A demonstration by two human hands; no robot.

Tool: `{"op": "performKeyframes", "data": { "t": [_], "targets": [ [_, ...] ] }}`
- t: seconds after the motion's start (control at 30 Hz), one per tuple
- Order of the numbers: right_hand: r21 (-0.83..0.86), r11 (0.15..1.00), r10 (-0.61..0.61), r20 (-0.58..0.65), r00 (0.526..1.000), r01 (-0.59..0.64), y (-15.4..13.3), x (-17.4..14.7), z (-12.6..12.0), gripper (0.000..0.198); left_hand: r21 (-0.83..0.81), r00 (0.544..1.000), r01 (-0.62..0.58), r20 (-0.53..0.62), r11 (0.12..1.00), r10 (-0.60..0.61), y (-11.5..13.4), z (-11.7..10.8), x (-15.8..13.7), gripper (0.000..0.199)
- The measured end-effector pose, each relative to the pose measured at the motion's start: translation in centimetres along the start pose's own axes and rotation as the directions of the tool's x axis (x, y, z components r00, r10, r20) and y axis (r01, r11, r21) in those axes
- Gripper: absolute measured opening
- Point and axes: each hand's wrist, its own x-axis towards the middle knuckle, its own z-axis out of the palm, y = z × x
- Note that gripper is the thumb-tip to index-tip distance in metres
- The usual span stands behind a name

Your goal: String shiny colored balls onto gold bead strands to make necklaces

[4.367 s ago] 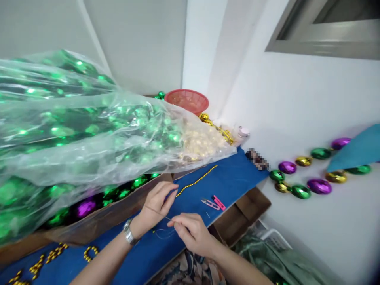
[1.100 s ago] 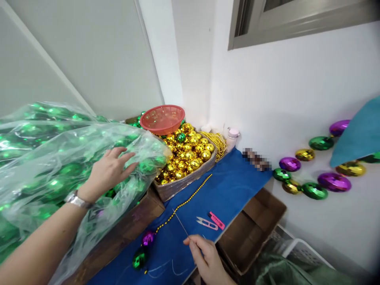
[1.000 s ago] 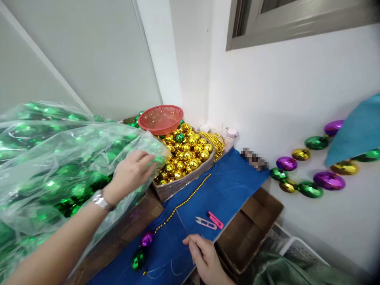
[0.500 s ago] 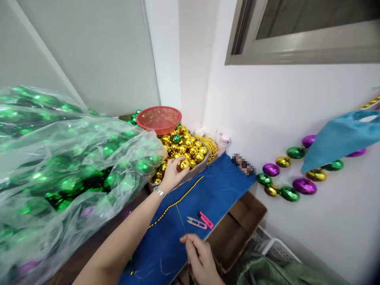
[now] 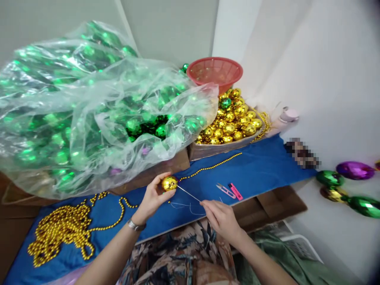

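My left hand (image 5: 154, 198) is closed round a shiny gold ball (image 5: 169, 183), with the fingers on its top and the thumb below. Between the fingers of my right hand (image 5: 221, 217) is a long thin needle (image 5: 190, 193), its far end touching the hole in the ball's right side. Just behind the ball, a thin gold bead string (image 5: 210, 166) stretches across the blue cloth (image 5: 255, 166). Thread snips (image 5: 226, 190) and a pink cutter (image 5: 235, 191) lie to the right. White thread (image 5: 190, 209) loops loosely on the cloth between my hands.
A clear plastic bag (image 5: 97, 107) bulging with green balls fills the left. Behind the cloth stands a box of gold balls (image 5: 230, 128), a red basket (image 5: 214, 73) above it. Piled gold bead strings (image 5: 62, 229) lie left; an open cardboard box (image 5: 267, 206) sits below the table edge.
My left hand has brought a gold ball from the box to the needle in my right hand. The view has swung left, showing the piled bead strings.
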Motion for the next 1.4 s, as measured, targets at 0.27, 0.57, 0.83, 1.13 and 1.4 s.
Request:
{"op": "performKeyframes", "data": {
  "t": [0.27,0.57,0.83,1.13,1.4],
  "targets": [
    [-0.173,0.982,-0.050,0.136,0.989,0.073,-1.3,0.6,1.8,0.028,0.127,0.995,-0.041,-0.081,0.991,0.051,-0.4,-3.0,-2.3,0.062],
    [-0.336,0.929,-0.101,0.178,0.979,0.157,-1.9,1.0,2.0,0.028,0.278,0.977,-0.178,-0.063,0.944,0.203,-0.2,-4.4,-3.2,0.059],
    [-0.308,0.937,-0.110,0.180,0.978,0.162,-2.9,2.3,4.3,0.027,0.027,0.995,-0.098,0.032,0.995,0.097,-0.5,-2.8,-4.9,0.054],
    [-0.094,0.991,-0.081,0.182,0.980,0.099,-2.2,1.4,7.3,0.028,-0.116,0.980,-0.065,-0.196,0.991,0.041,-2.7,-2.3,-6.3,0.059],
    [0.131,0.990,-0.074,0.180,0.981,0.051,-2.7,1.3,8.0,0.026,-0.313,0.983,-0.004,-0.175,0.950,-0.054,-2.5,-2.7,-6.7,0.059]
  ]
}}
